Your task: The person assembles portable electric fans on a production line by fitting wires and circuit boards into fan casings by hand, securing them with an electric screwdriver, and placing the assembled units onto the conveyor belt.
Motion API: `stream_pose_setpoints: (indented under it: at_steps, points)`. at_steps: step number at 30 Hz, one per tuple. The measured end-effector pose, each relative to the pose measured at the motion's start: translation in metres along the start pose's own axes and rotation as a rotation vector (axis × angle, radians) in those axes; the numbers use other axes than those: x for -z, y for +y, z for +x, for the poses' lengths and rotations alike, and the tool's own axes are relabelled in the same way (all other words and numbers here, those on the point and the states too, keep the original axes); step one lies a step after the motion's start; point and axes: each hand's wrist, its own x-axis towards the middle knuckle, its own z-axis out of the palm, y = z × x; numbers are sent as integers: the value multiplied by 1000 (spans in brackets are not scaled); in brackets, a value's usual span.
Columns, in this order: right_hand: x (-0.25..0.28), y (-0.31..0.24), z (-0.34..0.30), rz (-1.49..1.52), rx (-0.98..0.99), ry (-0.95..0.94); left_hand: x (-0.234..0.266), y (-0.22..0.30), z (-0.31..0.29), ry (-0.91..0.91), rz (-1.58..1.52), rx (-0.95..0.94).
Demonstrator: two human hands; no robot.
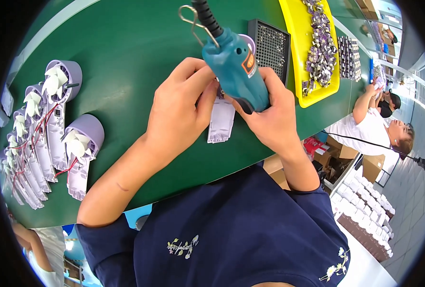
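My right hand (277, 112) is closed round the lower body of a teal electric screwdriver (236, 69), which hangs by a black cord and wire hook. Beneath it lies a pale purple plastic housing (221, 122), its handle end toward me; the screwdriver and my hands cover most of it. At the housing's upper left, my left hand (186, 103) has its fingers bent and pressed together beside the tool. What those fingertips hold, if anything, is hidden. The screwdriver's tip is also out of sight.
On the left stand several purple fan housings (97, 129) with white blades and red wires. A black perforated screw tray (272, 45) and a yellow bin (293, 62) of small circuit boards lie at the far right of the green table (126, 48). A co-worker (365, 129) sits at right.
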Motion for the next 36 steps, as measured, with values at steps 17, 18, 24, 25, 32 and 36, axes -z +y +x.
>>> stream_pose_setpoints:
  at_steps: [17, 18, 24, 25, 32, 36]
  points:
    - [1, 3, -1, 138, -23, -34, -3, -1, -5, 3, -33, 12]
    - [0, 2, -3, 123, -33, -29, -3, -2, -7, 5, -32, 17]
    - [-1, 1, 4, 14, -24, -23, -3, -8, -1, 6, -28, -5]
    - [0, -2, 5, -44, -11, -18, -2, -6, 1, 6, -24, -10]
    - [9, 4, 1, -173, 52, -8, 5, 2, 6, -70, 70, -71]
    - [15, 10, -4, -68, 11, -131, 5, 19, 0, -157, -17, 90]
